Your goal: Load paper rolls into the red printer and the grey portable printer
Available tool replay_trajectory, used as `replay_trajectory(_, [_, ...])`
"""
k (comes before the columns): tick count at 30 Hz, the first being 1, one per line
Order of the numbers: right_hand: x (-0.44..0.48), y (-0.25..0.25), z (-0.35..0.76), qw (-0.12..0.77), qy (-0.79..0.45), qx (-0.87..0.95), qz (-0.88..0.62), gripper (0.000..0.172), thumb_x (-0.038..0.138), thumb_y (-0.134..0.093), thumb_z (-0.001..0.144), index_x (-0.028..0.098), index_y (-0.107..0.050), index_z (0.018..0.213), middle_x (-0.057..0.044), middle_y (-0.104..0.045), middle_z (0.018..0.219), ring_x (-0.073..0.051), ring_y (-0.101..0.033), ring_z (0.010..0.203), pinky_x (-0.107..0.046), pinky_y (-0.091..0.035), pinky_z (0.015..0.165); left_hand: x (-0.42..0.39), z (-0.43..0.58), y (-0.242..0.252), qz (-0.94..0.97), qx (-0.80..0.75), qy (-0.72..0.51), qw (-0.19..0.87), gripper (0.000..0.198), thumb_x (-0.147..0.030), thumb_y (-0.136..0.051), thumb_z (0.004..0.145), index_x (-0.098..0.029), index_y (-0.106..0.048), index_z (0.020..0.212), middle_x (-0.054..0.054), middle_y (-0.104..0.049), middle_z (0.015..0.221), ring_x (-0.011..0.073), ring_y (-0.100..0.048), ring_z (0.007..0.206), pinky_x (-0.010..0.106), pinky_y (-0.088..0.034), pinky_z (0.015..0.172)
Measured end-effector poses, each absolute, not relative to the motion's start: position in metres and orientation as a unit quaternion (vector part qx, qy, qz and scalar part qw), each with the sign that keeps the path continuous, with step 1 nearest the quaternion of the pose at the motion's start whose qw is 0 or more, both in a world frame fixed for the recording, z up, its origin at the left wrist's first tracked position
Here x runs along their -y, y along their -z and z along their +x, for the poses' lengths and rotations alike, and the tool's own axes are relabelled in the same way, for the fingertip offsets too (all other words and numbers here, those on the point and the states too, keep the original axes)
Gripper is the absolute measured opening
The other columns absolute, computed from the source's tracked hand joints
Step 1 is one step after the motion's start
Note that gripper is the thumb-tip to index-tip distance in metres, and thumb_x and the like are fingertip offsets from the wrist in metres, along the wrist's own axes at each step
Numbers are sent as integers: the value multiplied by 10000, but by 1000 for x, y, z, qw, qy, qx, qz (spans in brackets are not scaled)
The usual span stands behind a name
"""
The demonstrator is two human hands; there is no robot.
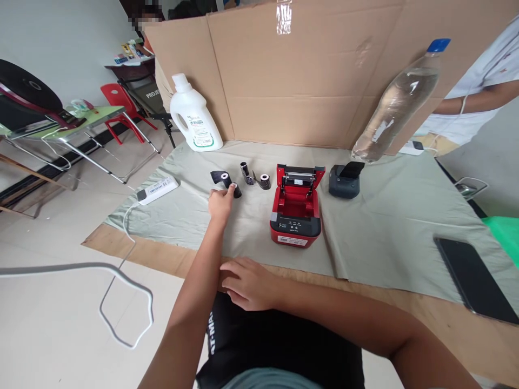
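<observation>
My left hand (pixel 220 203) reaches out over the grey-green cloth (pixel 389 216) and its fingers are closed on a small black paper roll (pixel 235 189) with a loose black tail. Two more small rolls (pixel 264 180) lie just to the right of it. A red and black label printer (pixel 295 212) stands with its lid open and its paper bay showing nothing inside, right of my left hand. My right hand (pixel 248 283) rests near my body at the table's front edge, fingers loosely curled, holding nothing.
A small black printer (pixel 344 180) sits right of the red one. A white jug (pixel 194 116) and a clear water bottle (pixel 399 102) stand by the cardboard screen (pixel 300 70). A power strip (pixel 157 190) lies left, a black phone (pixel 474 281) right. Another person's arm (pixel 482 97) shows far right.
</observation>
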State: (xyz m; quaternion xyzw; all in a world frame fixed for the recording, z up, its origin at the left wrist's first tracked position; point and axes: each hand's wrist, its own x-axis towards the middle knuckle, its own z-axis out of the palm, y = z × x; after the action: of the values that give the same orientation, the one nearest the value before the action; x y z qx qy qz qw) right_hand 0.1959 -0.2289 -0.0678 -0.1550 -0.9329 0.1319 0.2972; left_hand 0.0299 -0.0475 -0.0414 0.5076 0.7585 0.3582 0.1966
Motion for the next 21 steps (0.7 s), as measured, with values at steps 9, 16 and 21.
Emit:
replay_trajectory(9, [227,76,194,302,-133,930,-162,92,241,-586,964,181,-655,975,-126,-634,1270,-216,-582,1030,-352,-505,891,18,-8,4,472,-786,-396,47,397,-512,-537,942,-207,-590,694,101,-653,783,281,-627,851,359,-426,780])
replay_trajectory(16, [225,81,191,307,-137,927,-169,34,220,-634,925,193,-644,943,-116,-660,1277,-215,-595,1010,-358,-509,874,-14,-36,17,617,-669,-357,211,335,-425,-743,769,-209,-751,1026,59,-761,1035,200,-643,888,297,-472,864])
replay_trajectory(21, [224,84,190,321,-140,922,-168,16,206,-634,922,192,-641,925,-117,-673,1239,-216,-603,1024,-353,-517,882,-15,-31,31,627,-628,-395,236,324,-313,-761,705,-175,-729,997,72,-755,1077,159,-647,876,270,-495,890])
